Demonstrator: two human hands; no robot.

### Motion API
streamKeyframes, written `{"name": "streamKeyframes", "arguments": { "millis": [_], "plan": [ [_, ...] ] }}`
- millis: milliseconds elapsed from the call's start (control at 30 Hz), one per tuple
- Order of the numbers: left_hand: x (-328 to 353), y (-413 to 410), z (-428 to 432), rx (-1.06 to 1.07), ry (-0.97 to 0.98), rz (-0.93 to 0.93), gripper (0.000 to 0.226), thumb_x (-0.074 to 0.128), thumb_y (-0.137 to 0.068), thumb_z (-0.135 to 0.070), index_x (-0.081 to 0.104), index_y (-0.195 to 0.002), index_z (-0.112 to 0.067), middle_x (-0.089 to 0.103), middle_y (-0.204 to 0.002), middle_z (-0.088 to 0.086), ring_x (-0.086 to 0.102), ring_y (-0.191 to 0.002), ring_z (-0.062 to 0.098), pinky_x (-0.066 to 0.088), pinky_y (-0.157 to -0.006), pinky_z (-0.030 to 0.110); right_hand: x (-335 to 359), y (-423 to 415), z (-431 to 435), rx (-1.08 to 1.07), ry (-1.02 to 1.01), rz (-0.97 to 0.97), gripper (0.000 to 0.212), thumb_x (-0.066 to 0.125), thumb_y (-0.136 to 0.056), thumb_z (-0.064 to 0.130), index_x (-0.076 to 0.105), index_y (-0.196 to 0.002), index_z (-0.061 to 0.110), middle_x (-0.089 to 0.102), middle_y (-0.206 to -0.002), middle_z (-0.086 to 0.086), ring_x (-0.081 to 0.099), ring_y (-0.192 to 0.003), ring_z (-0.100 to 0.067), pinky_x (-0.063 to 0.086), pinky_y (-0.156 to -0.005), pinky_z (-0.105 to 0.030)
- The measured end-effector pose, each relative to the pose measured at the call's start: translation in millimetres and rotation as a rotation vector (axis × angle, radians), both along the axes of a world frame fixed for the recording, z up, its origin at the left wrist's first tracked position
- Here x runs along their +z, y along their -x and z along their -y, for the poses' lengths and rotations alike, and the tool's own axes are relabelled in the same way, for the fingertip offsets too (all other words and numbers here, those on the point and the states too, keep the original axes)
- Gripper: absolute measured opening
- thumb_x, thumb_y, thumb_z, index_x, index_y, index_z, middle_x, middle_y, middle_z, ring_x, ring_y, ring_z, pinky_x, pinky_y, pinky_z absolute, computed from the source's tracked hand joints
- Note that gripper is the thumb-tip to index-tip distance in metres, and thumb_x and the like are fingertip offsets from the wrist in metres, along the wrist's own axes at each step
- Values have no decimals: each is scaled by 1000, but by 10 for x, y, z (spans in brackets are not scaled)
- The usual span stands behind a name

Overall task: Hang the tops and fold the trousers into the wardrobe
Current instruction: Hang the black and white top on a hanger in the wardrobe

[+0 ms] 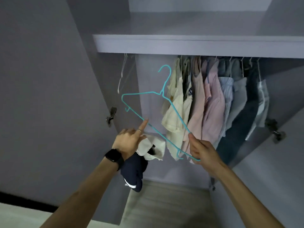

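A teal wire hanger [148, 93] is held up in front of the open wardrobe, tilted, its hook pointing up. My right hand [199, 148] pinches the hanger's lower right end. My left hand [129, 139], with a black watch on the wrist, grips a dark navy top with a white collar [136, 168] that hangs below it, while its forefinger points up and touches the hanger's bottom bar.
Several tops [212, 102] in cream, pink, blue and denim hang on the rail at the right. Empty white hangers [122, 74] hang at the left end. A shelf [197, 45] runs above the rail. Open doors [41, 96] stand on both sides. The wardrobe floor [166, 198] lies below.
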State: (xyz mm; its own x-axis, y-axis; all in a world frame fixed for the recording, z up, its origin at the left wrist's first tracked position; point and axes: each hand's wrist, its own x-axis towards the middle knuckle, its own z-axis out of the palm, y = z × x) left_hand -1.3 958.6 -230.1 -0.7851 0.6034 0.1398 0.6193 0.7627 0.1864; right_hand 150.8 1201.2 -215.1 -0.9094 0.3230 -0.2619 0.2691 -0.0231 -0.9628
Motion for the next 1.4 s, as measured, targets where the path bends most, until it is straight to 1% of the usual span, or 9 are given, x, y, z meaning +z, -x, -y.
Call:
{"name": "streamKeyframes", "arguments": {
  "millis": [67,167,400,700,867,967,1033,1233,1400],
  "plan": [
    [-72,-10,-216,-70,-1,7,79,47,-103,-39,-12,-156,-35,69,-99,10,60,-96,37,46,-86,40,3,-151,-100,40,158,-10,56,62,-77,63,23,-53,29,16,-52,6,15,-46,-10,20,-44,-21],
    [-150,-24,-470,-63,19,39,52,47,-102,-31,33,-151,-28,66,-102,13,58,-102,37,49,-84,43,-79,-360,-290,103,179,-8,53,57,-87,57,29,-50,30,19,-50,6,19,-44,-9,24,-44,-20],
    [-66,-109,-842,-167,199,-14,32,46,-100,-16,47,-131,-25,62,-112,10,52,-111,32,52,-82,42,-337,-589,-699,226,-263,21,46,65,-84,55,59,-65,13,61,-59,7,56,-60,-3,46,-62,-15],
    [116,-278,-1230,-588,449,-334,45,51,-97,-14,46,-141,-22,60,-119,5,53,-115,23,40,-96,27,254,65,-1005,10,451,-58,37,68,-85,51,60,-81,15,39,-52,3,37,-44,-10,32,-42,-20],
    [173,-278,-1243,-512,165,-301,102,77,-65,5,39,-152,-34,63,-76,-5,60,-71,24,53,-63,26,371,120,-1137,-155,165,-52,46,57,-99,49,65,-60,25,30,-47,10,23,-39,-6,18,-35,-18],
    [230,-217,-1204,-345,81,-135,70,60,-98,-38,23,-157,-37,66,-95,-4,60,-90,27,51,-79,33,142,-25,-1207,-238,-187,-99,32,69,-89,49,69,-66,27,49,-53,8,45,-51,-7,37,-50,-22],
    [311,-119,-1169,-225,47,-41,45,46,-100,-53,47,-142,-38,65,-109,-5,59,-105,26,47,-88,34,-72,-102,-1184,-179,-319,-112,24,78,-81,48,62,-72,32,62,-67,13,56,-64,0,44,-63,-21],
    [639,-38,-932,-186,-273,113,16,61,-91,-57,63,-105,-47,63,-88,-15,61,-79,9,50,-74,32,-455,159,-916,158,-694,47,47,81,-78,51,52,-107,30,61,-103,16,58,-88,-9,45,-71,-22],
    [629,9,-506,-14,-377,255,3,67,-93,-44,66,-96,-46,71,-92,-17,65,-87,5,53,-81,33,-367,505,-734,147,-903,108,17,66,-86,46,64,-92,30,68,-87,2,64,-82,-23,47,-68,-28]
  ]
}}
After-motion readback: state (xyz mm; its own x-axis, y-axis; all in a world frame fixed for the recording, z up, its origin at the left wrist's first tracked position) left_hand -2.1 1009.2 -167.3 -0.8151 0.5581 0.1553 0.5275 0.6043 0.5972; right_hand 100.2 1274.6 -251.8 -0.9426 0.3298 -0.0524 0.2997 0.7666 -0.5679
